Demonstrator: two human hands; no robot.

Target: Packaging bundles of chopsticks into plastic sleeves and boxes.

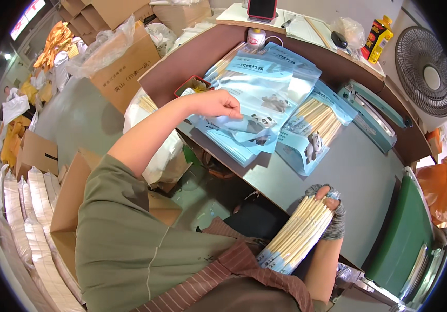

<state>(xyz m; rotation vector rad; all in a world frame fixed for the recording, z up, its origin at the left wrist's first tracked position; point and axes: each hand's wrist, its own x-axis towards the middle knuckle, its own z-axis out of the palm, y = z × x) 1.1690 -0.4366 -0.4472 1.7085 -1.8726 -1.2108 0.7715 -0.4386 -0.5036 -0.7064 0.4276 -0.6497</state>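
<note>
My right hand [330, 200], in a grey fingerless glove, grips a thick bundle of bamboo chopsticks [300, 231] near its upper end. Clear wrapping with blue print shows at the bundle's lower end, which tilts down toward my lap. My bare left hand [218, 104] is over a pile of light-blue pouches [234, 143] with panda pictures. Its fingers are curled together, and whatever they might pinch is hidden. To the right of the pile lies a filled pouch [314, 125], its chopsticks showing through a clear window.
A teal bag sealer [371, 114] stands along the table's right back edge. Behind it are a yellow bottle [378, 39] and a fan [431, 75]. A small red-rimmed box [193, 86] sits beside my left wrist. Cardboard boxes [124, 65] stand left of the table.
</note>
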